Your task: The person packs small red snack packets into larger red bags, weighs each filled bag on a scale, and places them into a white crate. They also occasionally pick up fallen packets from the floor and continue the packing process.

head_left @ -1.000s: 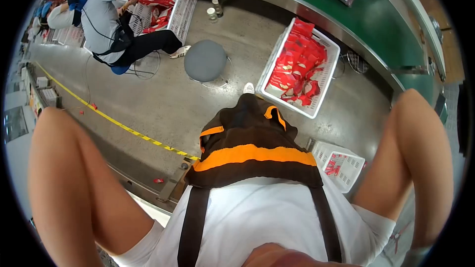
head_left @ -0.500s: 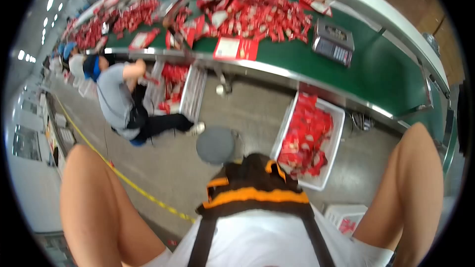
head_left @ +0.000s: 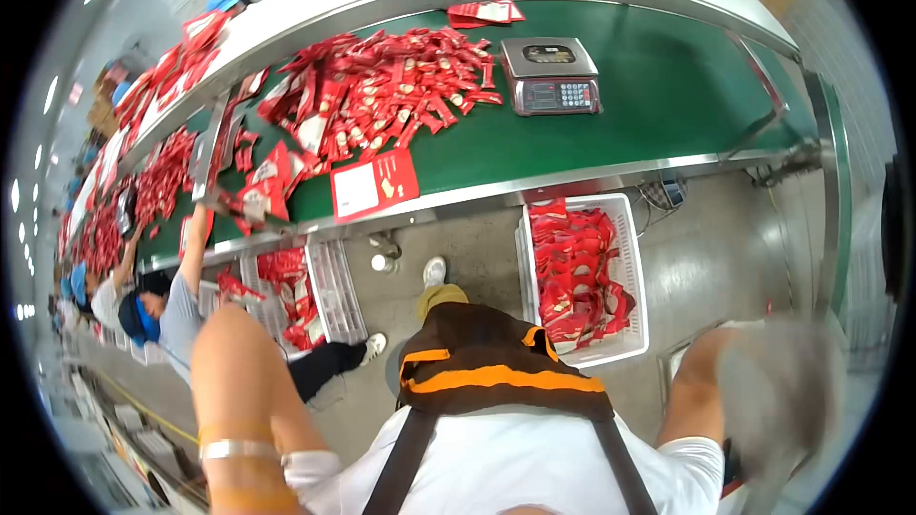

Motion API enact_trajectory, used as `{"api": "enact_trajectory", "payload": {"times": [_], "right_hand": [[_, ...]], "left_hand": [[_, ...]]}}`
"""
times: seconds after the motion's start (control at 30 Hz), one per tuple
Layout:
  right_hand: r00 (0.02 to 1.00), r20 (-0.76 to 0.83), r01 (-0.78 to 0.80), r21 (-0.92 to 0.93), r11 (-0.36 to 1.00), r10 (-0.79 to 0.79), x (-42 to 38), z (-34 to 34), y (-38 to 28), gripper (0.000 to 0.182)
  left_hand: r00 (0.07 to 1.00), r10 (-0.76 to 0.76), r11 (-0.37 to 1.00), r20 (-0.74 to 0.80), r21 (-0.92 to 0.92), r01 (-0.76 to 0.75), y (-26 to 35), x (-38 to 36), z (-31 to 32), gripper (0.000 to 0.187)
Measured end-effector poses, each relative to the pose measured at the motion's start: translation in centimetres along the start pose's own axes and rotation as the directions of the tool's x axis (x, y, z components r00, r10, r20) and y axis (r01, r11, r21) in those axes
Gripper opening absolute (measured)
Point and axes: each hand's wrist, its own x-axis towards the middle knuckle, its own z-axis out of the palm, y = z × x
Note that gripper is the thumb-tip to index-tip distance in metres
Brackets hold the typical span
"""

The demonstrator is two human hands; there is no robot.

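Both my elbows are bent up at the sides of the view. On the left, my forearm folds back down to a pale band at the wrist; my left hand lies outside the picture. On the right, a smeared grey shape covers my forearm, and I cannot make out what it is. My right hand does not show. In front of me, a green worktable bears a heap of small red packets, a digital scale and a flat red-and-white pouch at its near edge.
A white crate of red pouches stands on the floor below the table. Another crate is further left, beside a co-worker reaching over the table. A metal-framed divider crosses the table; a phone-like device hangs under its edge.
My view has turned and come nearer the table, so the scale now faces me. The grey shape has appeared by my right arm. The co-worker's arm now stretches up to the table.
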Motion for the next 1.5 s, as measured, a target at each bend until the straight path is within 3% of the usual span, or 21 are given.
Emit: {"api": "enact_trajectory", "payload": {"times": [0.03,0.07,0.1,0.13,0.17,0.2,0.23,0.27,0.33,0.4,0.43,0.5,0.6,0.63,0.67,0.73,0.77,0.87,0.93,1.0,1.5], "right_hand": [[0.895,0.038,-0.366,-0.508,0.78,0.445,-4.5,0.2,-0.1,0.047],[0.742,0.271,-0.534,-0.315,0.785,0.613,-7.6,1.9,4.0,0.044],[0.663,0.31,-0.625,-0.271,0.732,0.681,-13.7,2.6,6.5,0.038],[0.356,0.183,-0.826,-0.398,0.4,0.917,-19.4,2.4,6.8,0.036],[0.175,0.033,-0.845,-0.508,0.167,0.984,-29.2,-0.1,8.5,0.034],[-0.014,-0.025,-0.996,-0.093,-0.017,1.0,-41.0,-3.7,8.3,0.036],[0.029,-0.083,-0.843,-0.538,-0.021,0.996,-47.3,-5.4,5.2,0.029],[-0.31,-0.189,-0.742,-0.564,-0.362,0.932,-53.3,-7.2,1.4,0.03],[-0.499,-0.114,-0.038,-0.987,-0.154,0.859,-65.8,-10.7,-6.9,0.033],[-0.74,-0.14,-0.077,-0.954,-0.29,0.658,-63.8,-5.5,-12.3,0.038],[-0.75,-0.169,-0.076,-0.939,-0.336,0.64,-64.9,-3.8,-13.6,0.038],[-0.875,-0.082,-0.011,-0.982,-0.19,0.477,-67.9,-1.4,-16.9,0.043],[-0.923,-0.184,0.067,-0.942,-0.33,0.337,-68.2,3.1,-18.1,0.051],[-0.939,-0.218,0.125,-0.938,-0.324,0.267,-70.5,3.7,-18.8,0.072],[-0.946,-0.216,0.128,-0.934,-0.335,0.241,-71.7,4.3,-18.7,0.072],[-0.967,-0.197,0.181,-0.977,-0.109,0.16,-74.6,6.0,-17.7,0.091],[-0.973,-0.186,0.172,-0.979,-0.111,0.137,-75.6,6.7,-17.5,0.091],[-0.977,-0.004,0.027,-0.994,0.103,0.213,-79.2,7.9,-18.3,0.101],[-0.98,0.11,-0.092,-0.989,-0.115,-0.165,-85.0,6.8,-22.7,0.083],[-0.883,-0.014,-0.037,-0.994,0.099,-0.469,-84.7,9.3,-21.3,0.075],[-0.998,-0.042,0.04,-0.998,0.047,-0.042,-84.7,9.8,-3.3,0.054]], "left_hand": [[0.96,-0.166,0.986,-0.224,-0.055,0.158,-0.5,-4.9,-0.4,0.028],[0.847,-0.33,0.944,-0.416,-0.15,0.293,-1.3,-10.5,-0.5,0.031],[0.793,-0.525,0.851,-0.309,-0.175,0.496,-0.8,-16.4,-1.3,0.032],[0.689,-0.702,0.712,-0.178,-0.145,0.687,-0.3,-22.2,-2.0,0.035],[0.554,-0.831,0.556,-0.045,-0.067,0.828,0.2,-28.1,-2.7,0.038],[0.249,-0.925,0.262,0.286,0.008,0.965,1.4,-33.2,-2.8,0.036],[-0.116,-0.899,-0.055,0.423,0.154,0.987,3.6,-38.0,-1.7,0.04],[-0.309,-0.797,-0.202,0.519,0.254,0.946,5.3,-42.4,0.0,0.038],[-0.373,-0.614,-0.23,0.695,0.294,0.928,12.5,-51.7,0.2,0.036],[-0.364,-0.427,-0.086,0.828,0.364,0.928,18.6,-57.2,-0.6,0.041],[-0.354,-0.348,-0.048,0.868,0.361,0.931,20.5,-58.9,-0.8,0.045],[-0.362,-0.102,0.027,0.927,0.366,0.93,24.5,-62.9,-1.2,0.064],[-0.342,0.034,0.182,0.939,0.331,0.926,26.4,-65.7,0.4,0.076],[-0.342,0.068,0.189,0.937,0.325,0.927,27.0,-66.8,1.2,0.085],[-0.343,0.096,0.186,0.934,0.322,0.928,27.7,-67.6,1.8,0.085],[-0.343,0.078,0.209,0.936,0.321,0.924,27.9,-68.7,3.5,0.082],[-0.352,0.103,0.21,0.93,0.326,0.922,28.7,-69.4,3.6,0.082],[-0.299,-0.015,0.271,0.954,0.292,0.917,30.8,-70.7,3.3,0.072],[-0.254,-0.109,0.302,0.961,0.275,0.913,31.6,-71.0,3.1,0.066],[-0.289,-0.108,0.289,0.951,0.309,0.906,31.4,-70.7,3.2,0.057],[-0.303,-0.04,0.218,0.952,0.304,0.927,30.9,-70.6,3.1,0.064]]}}
